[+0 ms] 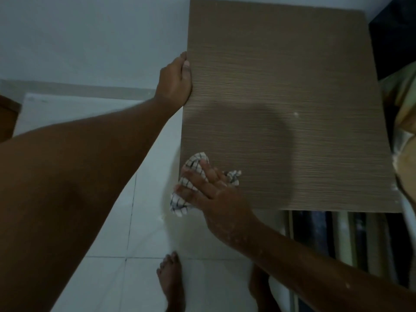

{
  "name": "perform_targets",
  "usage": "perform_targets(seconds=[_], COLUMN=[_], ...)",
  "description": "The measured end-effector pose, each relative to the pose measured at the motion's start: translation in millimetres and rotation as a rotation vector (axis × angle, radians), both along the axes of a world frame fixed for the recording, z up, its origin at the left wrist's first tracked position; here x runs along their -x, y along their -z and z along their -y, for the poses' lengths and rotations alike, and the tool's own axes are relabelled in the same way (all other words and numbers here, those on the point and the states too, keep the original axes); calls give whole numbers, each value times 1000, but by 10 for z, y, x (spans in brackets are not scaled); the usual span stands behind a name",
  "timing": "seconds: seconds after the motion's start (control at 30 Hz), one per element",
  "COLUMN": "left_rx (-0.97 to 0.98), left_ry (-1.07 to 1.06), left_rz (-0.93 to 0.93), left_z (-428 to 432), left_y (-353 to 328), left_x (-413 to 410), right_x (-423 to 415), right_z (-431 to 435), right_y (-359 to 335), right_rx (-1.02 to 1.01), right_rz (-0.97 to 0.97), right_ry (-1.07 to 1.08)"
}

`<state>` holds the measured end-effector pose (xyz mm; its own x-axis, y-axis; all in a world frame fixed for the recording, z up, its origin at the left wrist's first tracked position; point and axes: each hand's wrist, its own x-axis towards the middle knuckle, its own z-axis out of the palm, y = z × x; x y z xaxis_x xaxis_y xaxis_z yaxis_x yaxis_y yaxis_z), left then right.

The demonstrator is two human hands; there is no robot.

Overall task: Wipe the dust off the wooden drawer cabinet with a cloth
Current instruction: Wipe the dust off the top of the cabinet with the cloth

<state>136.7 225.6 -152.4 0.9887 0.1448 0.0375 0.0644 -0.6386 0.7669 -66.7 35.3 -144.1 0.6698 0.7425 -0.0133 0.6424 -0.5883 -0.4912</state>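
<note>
The wooden drawer cabinet (281, 97) fills the upper right of the head view, seen from above as a brown grained top. My left hand (176, 79) grips its left edge, thumb on the top surface. A white cloth with dark checks (191, 170) lies crumpled at the top's near left corner, partly hanging over the edge. My right hand (211, 190) presses flat on the cloth with fingers spread, covering its middle. A pale smear and a small white speck show on the top's middle and right.
White floor tiles (117, 233) lie below and left of the cabinet, with my bare feet (171, 280) near the bottom. A pale wall (90, 37) stands behind. Dark and yellowish items (403, 91) crowd the cabinet's right side; an open drawer front (337, 233) shows beneath.
</note>
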Motion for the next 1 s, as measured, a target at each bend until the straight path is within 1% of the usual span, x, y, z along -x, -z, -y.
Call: perform_targets(seconds=[0.13, 0.27, 0.4, 0.47, 0.5, 0.53, 0.6, 0.63, 0.67, 0.73, 0.8, 0.87, 1.0], left_rx=[-23, -31, -27, -31, -30, -28, -43, -61, -76, -85, -89, -86, -71], left_ry=[28, 36, 44, 42, 33, 22, -7, -12, -6, 22, 78, 162, 379], left_rz=[-21, -1, 38, 40, 47, 52, 55, 72, 86, 83, 60, 71, 85], left_z=[18, 67, 88, 99, 122, 156, 242, 292, 347, 487, 691, 951, 1510], left_y=[8, 14, 33, 10, -17, -62, -169, -218, -256, -325, -341, -331, -222], left_x=[136, 337, 518, 565, 576, 581, 582, 574, 565, 549, 550, 579, 717], right_x=[266, 508, 843, 1030, 1084, 1126, 1144, 1095, 1025, 831, 675, 468, -2], right_z=[84, 172, 456, 610, 698, 785, 929, 987, 1084, 1227, 1309, 1412, 1753], right_y=[14, 22, -25, -45, -84, -118, -165, -216, -266, -424, -539, -605, -644], right_rx=[-20, -44, -44, 82, 145, 153, 140, 121, 6, -185, -269, -276, -306], right_rz=[3, -31, -262, -230, -235, -239, -90, -61, -76, -183, -222, -185, -33], right_ry=[-46, -31, -26, 107, 237, 318, 333, 344, 359, 383, 493, 588, 729])
